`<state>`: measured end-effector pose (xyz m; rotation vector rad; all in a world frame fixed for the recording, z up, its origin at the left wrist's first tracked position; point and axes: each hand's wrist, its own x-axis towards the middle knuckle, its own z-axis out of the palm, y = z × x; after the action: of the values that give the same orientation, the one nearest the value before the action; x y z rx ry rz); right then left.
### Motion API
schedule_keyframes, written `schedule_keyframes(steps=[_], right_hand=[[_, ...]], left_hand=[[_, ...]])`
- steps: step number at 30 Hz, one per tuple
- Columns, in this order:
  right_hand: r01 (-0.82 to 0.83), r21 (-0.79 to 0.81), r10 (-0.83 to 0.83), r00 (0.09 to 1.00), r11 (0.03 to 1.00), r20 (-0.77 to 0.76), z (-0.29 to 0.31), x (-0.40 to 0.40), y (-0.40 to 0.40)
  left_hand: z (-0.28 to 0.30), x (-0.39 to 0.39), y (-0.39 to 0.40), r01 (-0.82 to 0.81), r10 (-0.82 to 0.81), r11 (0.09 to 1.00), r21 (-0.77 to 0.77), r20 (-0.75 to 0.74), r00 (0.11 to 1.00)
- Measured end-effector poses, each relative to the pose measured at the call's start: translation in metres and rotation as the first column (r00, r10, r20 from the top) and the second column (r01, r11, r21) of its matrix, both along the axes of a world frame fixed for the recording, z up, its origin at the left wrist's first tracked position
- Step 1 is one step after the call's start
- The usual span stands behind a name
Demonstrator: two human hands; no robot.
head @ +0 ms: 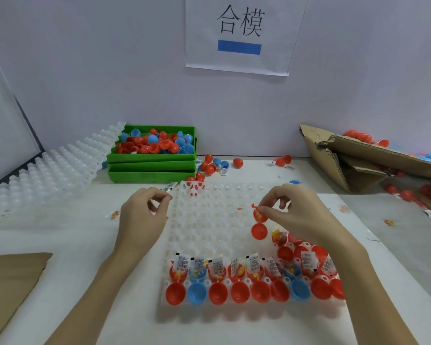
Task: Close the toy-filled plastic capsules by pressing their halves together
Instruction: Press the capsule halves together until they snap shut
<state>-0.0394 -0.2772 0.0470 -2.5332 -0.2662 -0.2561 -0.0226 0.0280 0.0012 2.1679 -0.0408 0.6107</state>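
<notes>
Our right hand (294,215) pinches an open red plastic capsule (259,224) above the white dimpled tray (209,220); left hand (144,215) fingers curl, seemingly empty. Green bins (152,165) and torn cardboard box (363,160) flank the worktop (72,245).

Capsules, open, hinged halves side by side, seated in white tray (209,220). Near row (254,282): nine, seven red and two blue (second and seventh from left); far halves hold toys and upright paper slips, near halves empty, mouths up. Second row, right end: a few more red ones (301,252). One red capsule (259,224) raised above tray, open, toy inside.
</notes>
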Motion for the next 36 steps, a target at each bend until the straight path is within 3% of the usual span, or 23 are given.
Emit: schedule_keyframes(steps=[2, 4, 7, 13, 18, 20, 22, 25, 28, 33, 36], right_hand=[[-0.012, 0.090, 0.007, 0.998, 0.996, 0.058, -0.001, 0.000, 0.009], [-0.052, 0.185, 0.038, 0.996, 0.981, 0.077, -0.002, -0.001, 0.023], [-0.115, 0.229, 0.094, 0.990, 0.967, 0.102, -0.009, -0.007, 0.048], [-0.137, 0.250, 0.108, 0.986, 0.958, 0.126, -0.022, -0.012, 0.076], [-0.106, 0.429, 0.096, 0.994, 0.897, 0.045, -0.016, -0.014, 0.086], [-0.119, 0.353, 0.100, 0.992, 0.928, 0.071, -0.012, -0.016, 0.101], [-0.256, 0.178, 0.253, 0.967, 0.950, 0.038, -0.006, -0.019, 0.128], [-0.492, -0.124, 0.484, 0.870, 0.862, -0.093, -0.006, -0.013, 0.176], [-0.573, -0.310, 0.538, 0.819, 0.759, -0.197, -0.007, 0.004, 0.210], [-0.613, -0.435, 0.565, 0.786, 0.659, -0.251, -0.013, 0.023, 0.229], [-0.608, -0.522, 0.601, 0.771, 0.598, -0.209, -0.020, 0.022, 0.234]], left_hand=[[0.010, -0.008, -0.012, 0.158, -0.162, 0.975, -0.159, -0.014, 0.987], [0.017, -0.017, -0.026, 0.337, -0.370, 0.887, -0.314, -0.049, 0.928], [0.020, -0.025, -0.042, 0.448, -0.537, 0.792, -0.414, -0.125, 0.834], [0.011, -0.021, -0.037, 0.432, -0.524, 0.810, -0.397, -0.156, 0.838], [0.014, -0.016, -0.024, 0.277, -0.433, 0.773, -0.571, -0.155, 0.888], [0.019, -0.010, -0.011, 0.121, -0.262, 0.757, -0.642, -0.128, 0.957], [0.022, -0.003, 0.008, -0.016, -0.060, 0.735, -0.678, -0.089, 0.994], [0.022, 0.004, 0.030, -0.145, 0.117, 0.647, -0.749, -0.091, 0.989], [0.016, 0.009, 0.037, -0.196, 0.134, 0.563, -0.803, -0.145, 0.980], [0.012, 0.015, 0.045, -0.221, 0.137, 0.575, -0.788, -0.174, 0.975], [0.014, 0.015, 0.042, -0.203, 0.104, 0.575, -0.793, -0.176, 0.979]])
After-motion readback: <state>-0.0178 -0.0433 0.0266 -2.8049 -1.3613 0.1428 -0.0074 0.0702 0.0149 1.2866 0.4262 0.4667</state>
